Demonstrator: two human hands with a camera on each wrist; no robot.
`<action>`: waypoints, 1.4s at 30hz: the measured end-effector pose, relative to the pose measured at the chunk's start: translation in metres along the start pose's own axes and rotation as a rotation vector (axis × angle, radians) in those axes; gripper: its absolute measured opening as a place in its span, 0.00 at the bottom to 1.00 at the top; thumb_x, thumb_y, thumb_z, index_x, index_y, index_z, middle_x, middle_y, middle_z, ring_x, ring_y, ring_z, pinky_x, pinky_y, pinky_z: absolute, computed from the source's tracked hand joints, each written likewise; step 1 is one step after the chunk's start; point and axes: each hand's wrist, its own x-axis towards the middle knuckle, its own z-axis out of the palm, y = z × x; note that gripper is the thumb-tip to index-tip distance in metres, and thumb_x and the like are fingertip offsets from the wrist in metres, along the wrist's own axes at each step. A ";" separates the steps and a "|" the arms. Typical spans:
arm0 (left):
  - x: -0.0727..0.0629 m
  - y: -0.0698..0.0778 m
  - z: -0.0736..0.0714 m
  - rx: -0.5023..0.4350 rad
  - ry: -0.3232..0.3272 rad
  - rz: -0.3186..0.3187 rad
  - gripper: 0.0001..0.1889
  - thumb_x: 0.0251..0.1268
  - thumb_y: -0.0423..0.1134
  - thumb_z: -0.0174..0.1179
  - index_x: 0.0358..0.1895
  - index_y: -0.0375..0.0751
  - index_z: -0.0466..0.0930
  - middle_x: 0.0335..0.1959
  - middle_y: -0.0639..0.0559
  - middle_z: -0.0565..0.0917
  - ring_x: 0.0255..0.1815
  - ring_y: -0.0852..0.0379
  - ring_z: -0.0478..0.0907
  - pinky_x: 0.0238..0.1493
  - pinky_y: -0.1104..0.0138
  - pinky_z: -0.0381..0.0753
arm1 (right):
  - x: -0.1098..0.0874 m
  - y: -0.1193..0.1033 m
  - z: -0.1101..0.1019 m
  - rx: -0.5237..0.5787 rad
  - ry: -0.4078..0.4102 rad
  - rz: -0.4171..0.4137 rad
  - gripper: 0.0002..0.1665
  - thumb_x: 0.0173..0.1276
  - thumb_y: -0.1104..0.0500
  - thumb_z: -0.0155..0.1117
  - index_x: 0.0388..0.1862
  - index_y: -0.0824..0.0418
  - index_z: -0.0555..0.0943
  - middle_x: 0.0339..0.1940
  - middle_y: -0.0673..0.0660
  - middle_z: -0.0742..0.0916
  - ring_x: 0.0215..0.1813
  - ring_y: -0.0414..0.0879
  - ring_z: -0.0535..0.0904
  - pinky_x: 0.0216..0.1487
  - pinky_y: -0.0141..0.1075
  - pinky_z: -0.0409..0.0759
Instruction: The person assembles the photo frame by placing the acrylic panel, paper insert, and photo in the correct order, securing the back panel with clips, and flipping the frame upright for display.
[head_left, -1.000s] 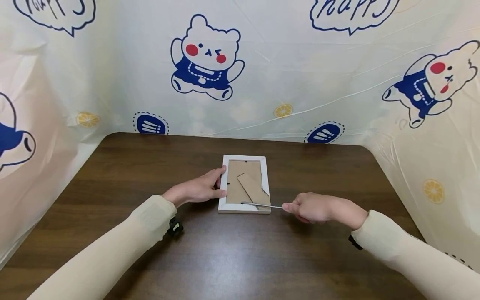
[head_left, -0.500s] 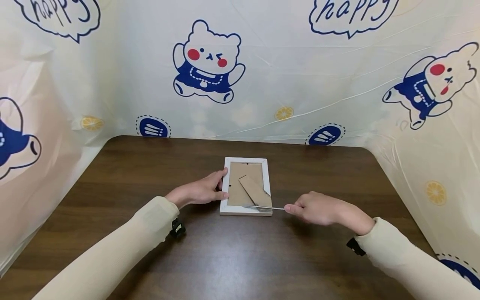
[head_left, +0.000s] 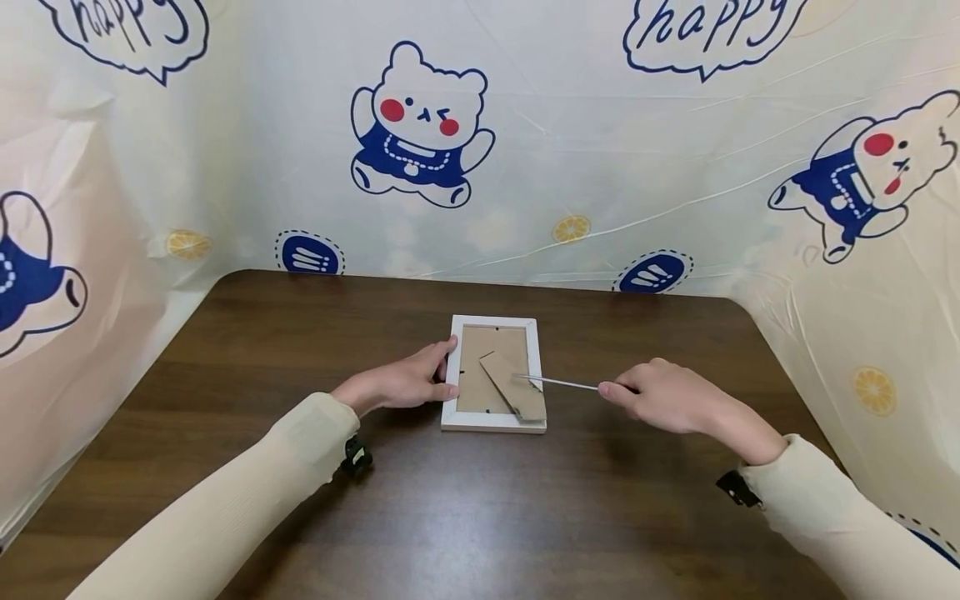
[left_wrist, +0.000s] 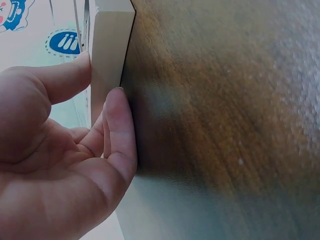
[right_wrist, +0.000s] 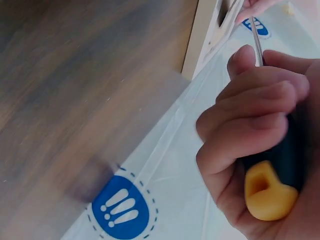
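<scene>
A white picture frame (head_left: 533, 346) lies face down on the brown table, its brown backing board (head_left: 474, 387) showing. A slanted cardboard stand leg (head_left: 510, 392) crosses the lower right of that board, and small dark tabs show at the backing's edges. My left hand (head_left: 405, 381) holds the frame's left side, thumb on the rim and fingers against the outer edge (left_wrist: 107, 55). In my right hand (head_left: 678, 397) is a screwdriver (head_left: 562, 383), gripped by its black and yellow handle (right_wrist: 270, 197). Its shaft points left, with the tip over the stand leg; contact cannot be told.
The dark wood table (head_left: 360, 517) stretches around the frame on all sides. Behind and beside it hangs a pale sheet (head_left: 525, 150) printed with bears and orange slices. Black wrist cameras (head_left: 356, 457) sit at both cuffs.
My right hand has moved up and to the right, taking the screwdriver tip from the frame's bottom edge to over the stand leg. My left hand keeps its hold on the frame.
</scene>
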 end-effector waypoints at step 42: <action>0.000 -0.001 -0.001 -0.010 -0.004 0.003 0.47 0.81 0.41 0.61 0.86 0.31 0.37 0.54 0.41 0.68 0.58 0.47 0.66 0.63 0.54 0.64 | 0.025 0.026 0.007 0.162 -0.062 0.039 0.34 0.89 0.46 0.46 0.19 0.57 0.75 0.17 0.47 0.71 0.23 0.43 0.64 0.31 0.39 0.65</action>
